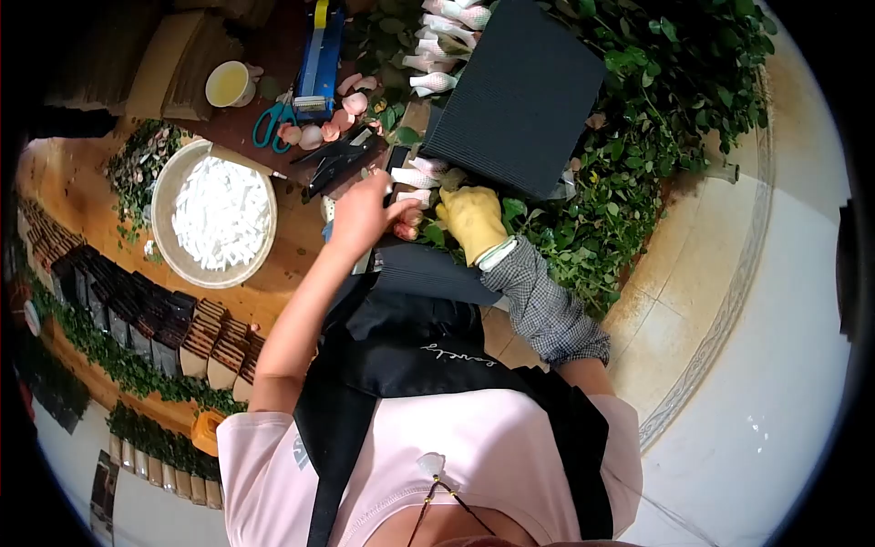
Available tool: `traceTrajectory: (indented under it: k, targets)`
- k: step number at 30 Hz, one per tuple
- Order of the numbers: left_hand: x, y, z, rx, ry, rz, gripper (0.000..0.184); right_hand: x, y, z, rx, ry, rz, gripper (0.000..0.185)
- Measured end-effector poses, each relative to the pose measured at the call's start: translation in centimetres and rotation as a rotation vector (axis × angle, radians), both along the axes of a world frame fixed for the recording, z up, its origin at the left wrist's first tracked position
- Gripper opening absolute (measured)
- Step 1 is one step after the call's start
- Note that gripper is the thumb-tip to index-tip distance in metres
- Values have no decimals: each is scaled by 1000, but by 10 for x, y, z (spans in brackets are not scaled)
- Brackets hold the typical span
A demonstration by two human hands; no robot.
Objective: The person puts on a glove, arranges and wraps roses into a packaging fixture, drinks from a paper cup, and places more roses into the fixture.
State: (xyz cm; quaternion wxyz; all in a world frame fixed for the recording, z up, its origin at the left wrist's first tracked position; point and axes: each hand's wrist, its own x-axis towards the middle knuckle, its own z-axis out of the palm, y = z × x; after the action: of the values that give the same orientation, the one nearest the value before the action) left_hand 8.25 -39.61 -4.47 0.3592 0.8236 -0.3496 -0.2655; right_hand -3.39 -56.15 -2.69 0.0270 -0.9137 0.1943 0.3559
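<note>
My left hand (pixel 363 217) is bare and reaches over the near edge of the work surface, thumb and fingers apart beside rose buds in white netting (pixel 415 177). A bare pinkish rose bud (pixel 406 226) lies just below its thumb. My right hand (pixel 474 223) wears a yellow glove and sits right of these buds, with its fingers curled; what they hold is hidden. Green leaves (pixel 515 214) stick out beside the glove. Beyond the hands stands a dark corrugated sheet (pixel 515 96), with more netted buds (pixel 442 46) along its left side.
A round basket of white pieces (pixel 211 260) stands left. Near it are teal scissors (pixel 273 126), a black stapler-like tool (pixel 342 159), a blue tape dispenser (pixel 319 68) and a cup of yellowish liquid (pixel 230 84). Leafy stems (pixel 638 173) fill the right. Wrapped bundles (pixel 155 319) line the left.
</note>
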Motion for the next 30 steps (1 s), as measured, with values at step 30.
traceTrajectory:
  k: [30]
  targets:
    - [55, 19, 11, -328, 171, 468, 12, -40, -18, -37, -146, -563, -95, 17]
